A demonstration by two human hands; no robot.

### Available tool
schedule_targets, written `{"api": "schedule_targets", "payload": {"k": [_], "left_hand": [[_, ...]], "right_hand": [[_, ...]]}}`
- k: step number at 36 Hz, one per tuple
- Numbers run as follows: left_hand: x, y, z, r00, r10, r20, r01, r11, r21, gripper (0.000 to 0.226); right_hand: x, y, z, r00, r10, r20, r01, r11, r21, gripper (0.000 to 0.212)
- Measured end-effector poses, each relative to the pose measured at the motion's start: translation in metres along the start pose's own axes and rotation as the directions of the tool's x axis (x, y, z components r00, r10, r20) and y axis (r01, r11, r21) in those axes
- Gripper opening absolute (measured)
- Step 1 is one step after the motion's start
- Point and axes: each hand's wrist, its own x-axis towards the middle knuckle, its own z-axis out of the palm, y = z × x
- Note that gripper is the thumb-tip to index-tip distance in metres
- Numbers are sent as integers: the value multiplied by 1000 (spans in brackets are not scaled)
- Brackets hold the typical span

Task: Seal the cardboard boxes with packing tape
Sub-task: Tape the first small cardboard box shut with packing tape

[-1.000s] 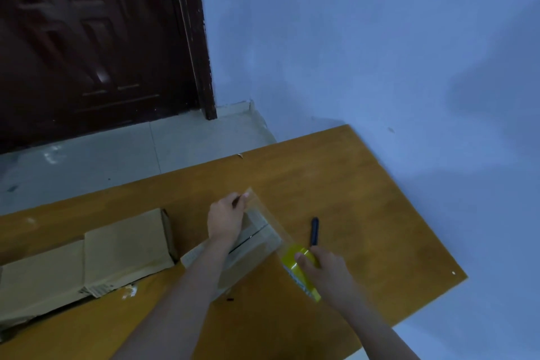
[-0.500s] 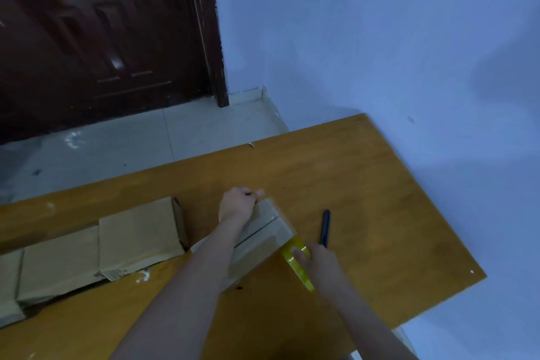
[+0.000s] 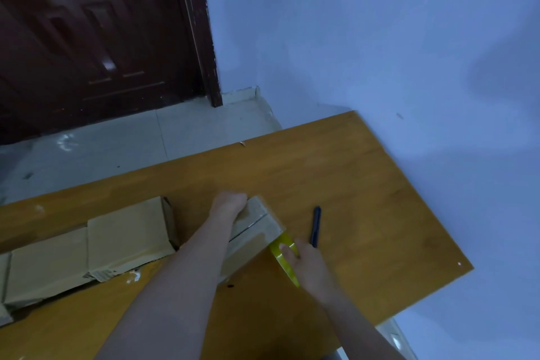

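A small cardboard box (image 3: 257, 226) lies on the wooden table (image 3: 365, 199), its top flaps closed along a centre seam. My left hand (image 3: 229, 203) curls over the box's far end and holds it down. My right hand (image 3: 304, 260) grips a yellow roll of packing tape (image 3: 282, 248) at the box's near right corner. Clear tape lies across the box's right end, from the roll towards my left hand. My left forearm hides much of the box.
A row of cardboard boxes (image 3: 87, 248) lies on the table to the left. A dark pen-like tool (image 3: 316, 225) lies right of the taped box. Behind the table are a tiled floor, a dark door (image 3: 96, 38) and a blue wall.
The tape strip that stood raised between my hands now lies down on the box. My right hand brought the roll in to the box's corner. My left hand curled over the far end.
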Motion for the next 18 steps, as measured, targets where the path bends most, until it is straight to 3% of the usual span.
{"api": "schedule_targets", "payload": {"k": [2,4,5,7,8,9,11,12,14,18], "left_hand": [[-2,-1,0,986,90,-143,-92,996,-4,20],[-6,0,2,912,273,-306,-307,950,-66,25],[-9,0,2,846,381,-374,-443,892,-93,27],[-18,-2,2,683,565,-462,-657,752,-53,24],[-24,-4,1,615,625,-482,-717,696,-13,21],[-30,-8,1,565,665,-489,-753,658,24,19],[-43,-19,2,511,735,-446,-774,619,133,17],[-48,-27,5,505,770,-391,-761,611,220,18],[-54,-47,15,533,815,-225,-733,579,358,29],[-57,-84,34,583,812,33,-726,503,468,80]], "right_hand": [[-6,2,4,999,7,-37,-4,997,80,35],[-14,2,9,998,28,-61,-18,988,153,31],[-19,2,12,997,57,-60,-45,981,191,34],[-27,1,17,994,86,-71,-61,952,299,63],[-30,0,19,992,103,-71,-68,921,382,74],[-33,0,19,990,131,-46,-96,884,457,70],[-36,4,22,991,133,12,-115,813,571,27],[-35,8,24,994,109,19,-99,805,585,16],[-35,17,26,998,57,28,-62,806,589,12],[-36,21,28,1000,11,28,-26,814,581,17]]}}
